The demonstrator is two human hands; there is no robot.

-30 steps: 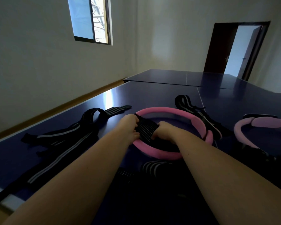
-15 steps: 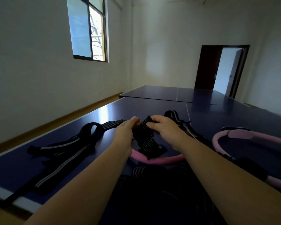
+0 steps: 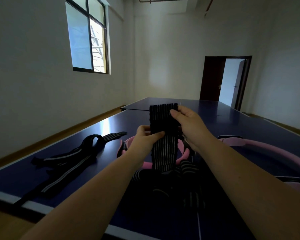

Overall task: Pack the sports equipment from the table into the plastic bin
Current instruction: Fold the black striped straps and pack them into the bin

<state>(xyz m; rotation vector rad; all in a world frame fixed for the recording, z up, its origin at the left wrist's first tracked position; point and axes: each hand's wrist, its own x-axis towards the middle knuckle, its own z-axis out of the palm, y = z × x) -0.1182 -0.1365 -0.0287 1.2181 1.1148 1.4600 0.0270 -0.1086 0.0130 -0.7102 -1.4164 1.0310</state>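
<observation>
I hold a black elastic wrap with thin white stripes [image 3: 164, 135] upright above the table. My left hand [image 3: 146, 137] pinches its left edge at mid height. My right hand [image 3: 187, 122] grips its right edge near the top. Its lower end hangs down to a dark heap of striped bands [image 3: 180, 181] at the table's near edge. Behind the wrap lies a pink pilates ring [image 3: 146, 164], mostly hidden. A second pink ring [image 3: 270, 149] lies to the right. No plastic bin is in view.
Long black straps with grey stripes [image 3: 73, 158] sprawl over the left part of the dark blue table-tennis table [image 3: 111, 125]. A second table [image 3: 197, 103] stands behind it. A window is on the left wall, an open door at the back right.
Both hands have lifted the striped wrap off the pink ring and pulled it out lengthwise, the right hand higher than before. The camera has tilted upward.
</observation>
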